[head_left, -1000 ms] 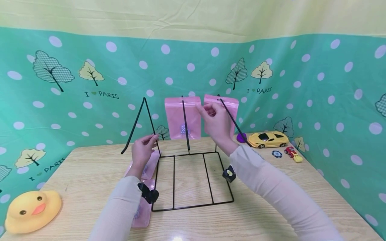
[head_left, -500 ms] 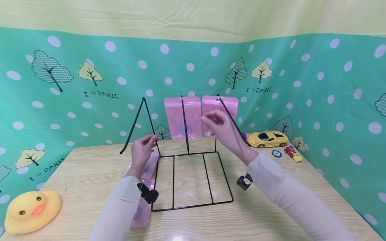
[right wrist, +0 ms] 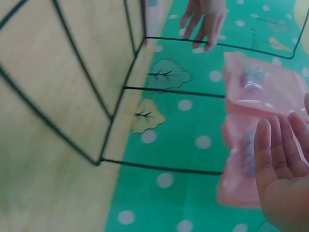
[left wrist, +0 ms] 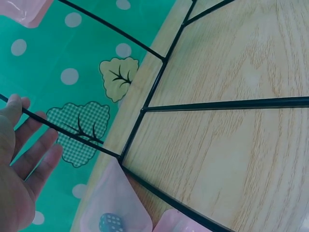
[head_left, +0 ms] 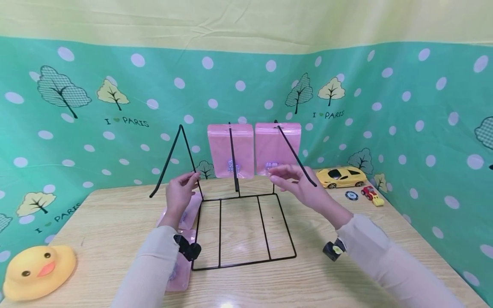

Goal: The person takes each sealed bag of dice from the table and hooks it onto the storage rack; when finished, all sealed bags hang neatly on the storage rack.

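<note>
A black wire rack stands on the table. From its middle and right arms hang two pink zip pouches, a middle pouch and a right pouch, with dotted, dice-like pieces inside. My left hand pinches the rack's left upright between thumb and index finger, other fingers loose, as the left wrist view shows. Just below the right pouch, partly behind the right arm's tip, is my right hand, holding nothing. Its extended fingers show beside the pouches in the right wrist view. The left arm bears no pouch.
Two more pink pouches lie left of the rack base, a far pouch and a near pouch. A yellow duck sits at left. At right are a yellow toy car, a round chip and a red toy vehicle.
My right hand has come away from the right pouch's top, moving down and to the right. That pouch now hangs straighter. My left hand has stayed on the upright.
</note>
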The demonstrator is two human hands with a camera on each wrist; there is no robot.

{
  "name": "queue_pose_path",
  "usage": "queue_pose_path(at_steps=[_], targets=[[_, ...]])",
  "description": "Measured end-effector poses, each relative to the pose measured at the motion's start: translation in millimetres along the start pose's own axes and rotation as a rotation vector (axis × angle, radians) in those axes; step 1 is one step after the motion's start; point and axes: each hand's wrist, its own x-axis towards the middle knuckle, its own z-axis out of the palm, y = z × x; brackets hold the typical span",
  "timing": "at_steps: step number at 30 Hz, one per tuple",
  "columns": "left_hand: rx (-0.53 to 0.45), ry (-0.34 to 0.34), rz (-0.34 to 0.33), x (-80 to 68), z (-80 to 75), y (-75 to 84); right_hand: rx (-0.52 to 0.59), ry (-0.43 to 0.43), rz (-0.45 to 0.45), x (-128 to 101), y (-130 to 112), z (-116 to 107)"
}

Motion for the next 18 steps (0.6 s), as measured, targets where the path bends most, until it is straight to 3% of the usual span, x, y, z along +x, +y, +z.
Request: queue_pose_path(at_steps=[10,18], targets=[[0.016,0.004,0.015,0.9,-0.7,-1.2,-0.039,-0.013,0.143,-16.9,41.2,-4.0],[-0.001,0.007,0.006,0.1,0.5,-0.6,-0.049,0.030,0.167,-13.6,75.7,-1.9]])
